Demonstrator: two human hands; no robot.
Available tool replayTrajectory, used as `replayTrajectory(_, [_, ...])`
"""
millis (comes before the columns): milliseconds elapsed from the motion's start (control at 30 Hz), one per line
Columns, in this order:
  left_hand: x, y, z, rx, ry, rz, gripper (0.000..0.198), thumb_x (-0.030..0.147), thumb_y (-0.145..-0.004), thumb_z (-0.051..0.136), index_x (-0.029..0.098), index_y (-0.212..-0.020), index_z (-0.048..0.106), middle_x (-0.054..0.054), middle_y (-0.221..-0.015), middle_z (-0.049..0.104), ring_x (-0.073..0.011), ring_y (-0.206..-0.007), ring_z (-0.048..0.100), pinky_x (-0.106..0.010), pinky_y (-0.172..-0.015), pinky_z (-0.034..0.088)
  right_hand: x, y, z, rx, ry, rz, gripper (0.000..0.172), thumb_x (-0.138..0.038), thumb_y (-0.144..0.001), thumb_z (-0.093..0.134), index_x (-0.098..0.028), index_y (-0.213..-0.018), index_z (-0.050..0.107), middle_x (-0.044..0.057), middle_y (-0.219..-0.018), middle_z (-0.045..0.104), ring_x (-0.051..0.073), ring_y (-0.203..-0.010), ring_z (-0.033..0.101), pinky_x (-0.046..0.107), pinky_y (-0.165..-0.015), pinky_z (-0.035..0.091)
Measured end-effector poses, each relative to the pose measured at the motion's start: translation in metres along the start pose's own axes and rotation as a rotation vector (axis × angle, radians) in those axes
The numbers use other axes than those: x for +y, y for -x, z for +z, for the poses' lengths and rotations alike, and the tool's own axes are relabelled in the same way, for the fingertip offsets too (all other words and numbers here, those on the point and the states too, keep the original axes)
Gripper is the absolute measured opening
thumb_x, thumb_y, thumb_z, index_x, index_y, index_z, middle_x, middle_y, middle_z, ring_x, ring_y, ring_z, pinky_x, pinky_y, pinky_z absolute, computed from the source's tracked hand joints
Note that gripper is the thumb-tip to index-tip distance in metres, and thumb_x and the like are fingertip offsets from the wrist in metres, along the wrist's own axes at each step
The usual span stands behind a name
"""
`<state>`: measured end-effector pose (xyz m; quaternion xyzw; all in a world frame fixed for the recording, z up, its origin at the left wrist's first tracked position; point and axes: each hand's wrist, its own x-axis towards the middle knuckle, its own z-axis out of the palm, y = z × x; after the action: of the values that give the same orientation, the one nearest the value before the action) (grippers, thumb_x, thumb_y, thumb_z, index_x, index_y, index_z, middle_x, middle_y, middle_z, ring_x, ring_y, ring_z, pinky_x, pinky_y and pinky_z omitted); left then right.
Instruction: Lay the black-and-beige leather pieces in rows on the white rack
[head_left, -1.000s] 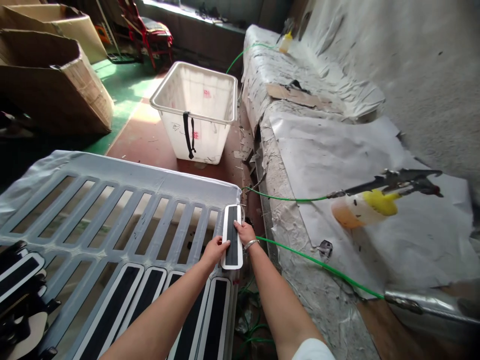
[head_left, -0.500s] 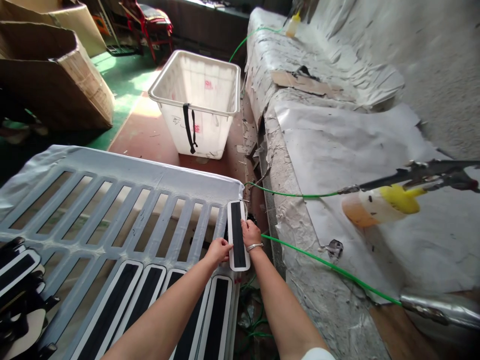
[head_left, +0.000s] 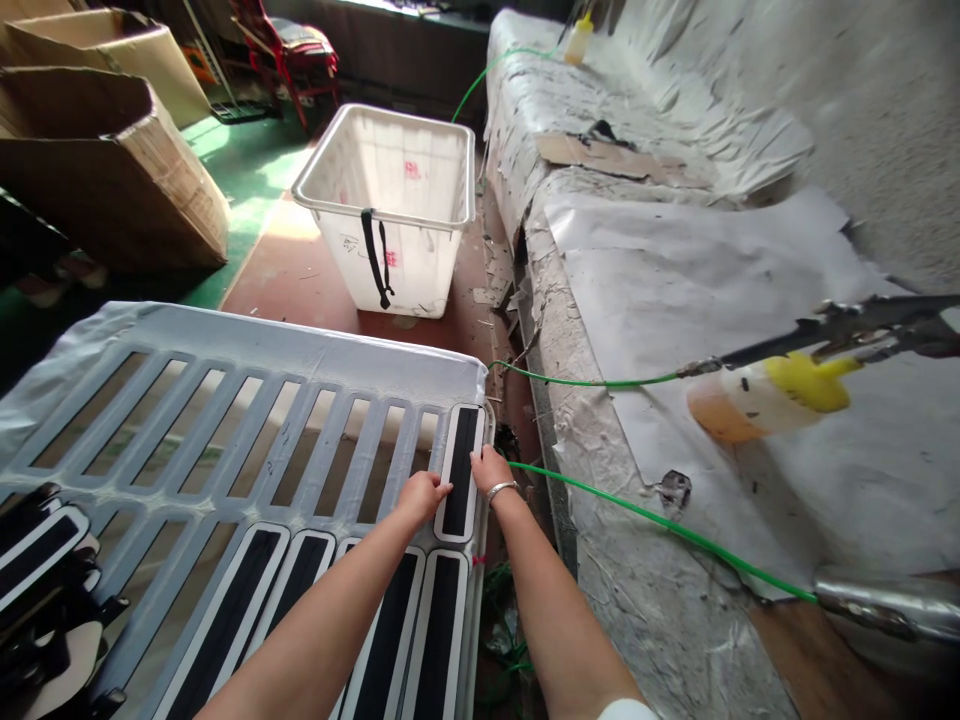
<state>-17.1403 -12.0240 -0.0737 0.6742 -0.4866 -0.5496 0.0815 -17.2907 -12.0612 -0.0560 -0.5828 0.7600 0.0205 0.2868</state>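
A long flat black strip with a rounded white border (head_left: 460, 475) lies at the right end of a grey slotted rack (head_left: 247, 440), over its last slot. My left hand (head_left: 421, 497) is closed, thumb and fingers pinching at the strip's left edge. On the opposite edge my right hand (head_left: 491, 467), with a bracelet at the wrist, has its thumb over the border; its other fingers are partly hidden. Several similar bordered strips (head_left: 437, 630) fill the near row of the rack, partly covered by my left forearm.
A pile of black pieces (head_left: 45, 600) sits at the rack's left. Beyond stand a white plastic bin (head_left: 442, 260) and cardboard boxes (head_left: 97, 190). On the right, a paper-covered bench (head_left: 637, 300) carries a yellow-capped bottle (head_left: 750, 398) and green hoses (head_left: 637, 520).
The bordered strip has shifted slightly left and now lies tilted in line with the rack's end slot. Both hands have moved left with it.
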Motion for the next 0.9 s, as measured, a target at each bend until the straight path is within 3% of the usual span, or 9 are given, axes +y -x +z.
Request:
replayTrajectory(133, [0.006, 0.001, 0.0, 0.004, -0.07, -0.029, 0.031, 0.037, -0.076, 0.058, 0.016, -0.054, 0.054, 0.002, -0.04, 0.047, -0.0139, -0.038, 0.051, -0.024, -0.047, 0.037, 0.006, -0.006, -0.006, -0.088, 0.063, -0.022, 0.022, -0.031, -0.085, 0.045, -0.016, -0.088, 0.061, 0.012, -0.091, 0.066, 0.022, -0.083, 0.061, 0.027, -0.066, 0.039])
replayTrajectory(500, [0.01, -0.005, -0.005, 0.019, -0.259, -0.024, 0.032, 0.04, -0.073, 0.06, 0.016, -0.052, 0.058, -0.005, -0.042, 0.056, -0.0188, -0.049, 0.058, -0.027, -0.056, 0.04, -0.001, -0.01, -0.017, -0.161, 0.156, -0.062, 0.029, -0.032, -0.085, 0.043, -0.015, -0.096, 0.065, 0.015, -0.102, 0.065, 0.025, -0.094, 0.06, 0.03, -0.074, 0.042])
replayTrajectory(667, [0.014, -0.005, -0.01, -0.011, -0.326, -0.03, 0.034, 0.041, -0.074, 0.059, 0.016, -0.051, 0.058, -0.005, -0.043, 0.057, -0.0171, -0.049, 0.057, -0.025, -0.056, 0.04, -0.007, -0.014, -0.024, -0.22, 0.183, -0.072, 0.031, -0.031, -0.083, 0.047, -0.013, -0.099, 0.066, 0.017, -0.105, 0.064, 0.026, -0.096, 0.06, 0.031, -0.076, 0.044])
replayTrajectory(900, [0.022, -0.004, -0.014, 0.003, -0.43, -0.046, 0.029, 0.04, -0.073, 0.062, 0.013, -0.063, 0.064, -0.009, -0.053, 0.062, -0.0207, -0.061, 0.062, -0.027, -0.064, 0.042, -0.015, -0.011, -0.025, -0.195, 0.236, -0.011, 0.029, -0.026, -0.08, 0.051, -0.01, -0.102, 0.064, 0.019, -0.102, 0.064, 0.025, -0.093, 0.06, 0.034, -0.076, 0.045])
